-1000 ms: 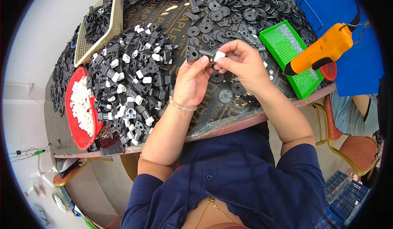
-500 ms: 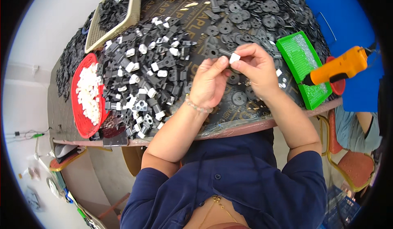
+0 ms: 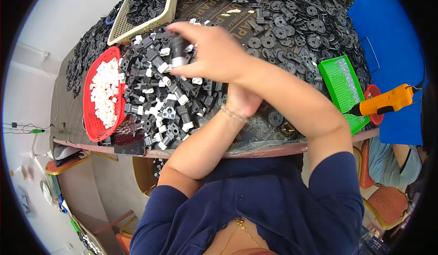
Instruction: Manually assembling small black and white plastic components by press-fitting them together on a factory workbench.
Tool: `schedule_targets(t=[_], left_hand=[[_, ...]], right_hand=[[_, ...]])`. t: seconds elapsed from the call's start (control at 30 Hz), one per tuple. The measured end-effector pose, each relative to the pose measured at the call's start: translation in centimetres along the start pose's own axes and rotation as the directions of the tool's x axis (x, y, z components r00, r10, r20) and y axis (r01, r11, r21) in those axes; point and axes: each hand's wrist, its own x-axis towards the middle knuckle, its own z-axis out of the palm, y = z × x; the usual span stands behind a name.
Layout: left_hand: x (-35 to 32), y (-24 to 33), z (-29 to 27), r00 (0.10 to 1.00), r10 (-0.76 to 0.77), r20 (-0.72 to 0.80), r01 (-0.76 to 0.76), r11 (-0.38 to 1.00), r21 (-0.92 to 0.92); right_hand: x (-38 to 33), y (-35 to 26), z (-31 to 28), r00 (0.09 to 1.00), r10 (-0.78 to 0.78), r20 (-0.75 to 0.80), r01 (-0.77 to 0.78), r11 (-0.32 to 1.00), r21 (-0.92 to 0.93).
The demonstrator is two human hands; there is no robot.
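Observation:
My right hand (image 3: 212, 52) crosses over my left and reaches above the heap at the left. Its thumb and fingers are spread wide, blurred by motion. In the gap between them is a black plastic part with a white cap (image 3: 177, 56), also smeared; contact with the fingertips is hard to make out. Below lies a heap of similar black parts with white caps (image 3: 175, 91). My left hand (image 3: 242, 103), with a beaded bracelet, is under my right wrist near the table's front; its fingers are hidden by the right forearm.
A red basket (image 3: 86, 111) of white caps stands left; a beige basket (image 3: 119, 38) of black parts is behind it. Black discs (image 3: 292, 36) cover the back right. An orange electric screwdriver (image 3: 388, 99) is over a green tray (image 3: 329, 79) of small clear pieces.
My right hand has swung left from beside my left hand to above the capped parts. Before, both hands met around a white cap and a black part. My left hand has dropped slightly nearer me.

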Motion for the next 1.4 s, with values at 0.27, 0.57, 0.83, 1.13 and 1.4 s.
schedule_targets(t=[0.27,0.57,0.83,1.13,1.4], left_hand=[[-0.5,1.1,1.3,0.991,0.060,-0.121,-0.065,0.997,-0.037],[0.8,0.6,0.1,0.972,0.058,-0.226,-0.061,0.998,-0.005],[0.0,0.7,2.4,0.978,0.172,-0.121,-0.173,0.985,0.004],[-0.4,0.3,2.5,0.966,0.235,-0.104,-0.218,0.963,0.156],[-0.7,-0.1,2.8,0.989,0.142,0.030,-0.145,0.961,0.234]], right_hand=[[8.0,5.7,9.2,0.949,-0.314,-0.011,0.276,0.851,-0.446],[1.6,22.7,-8.6,0.945,0.203,-0.257,-0.283,0.110,-0.953],[-5.6,11.0,-7.3,0.967,-0.045,-0.251,-0.105,0.827,-0.552],[-16.3,7.5,-10.2,0.948,0.200,-0.247,-0.316,0.673,-0.669],[-18.4,13.0,-12.3,0.832,0.386,-0.399,-0.536,0.368,-0.760]])
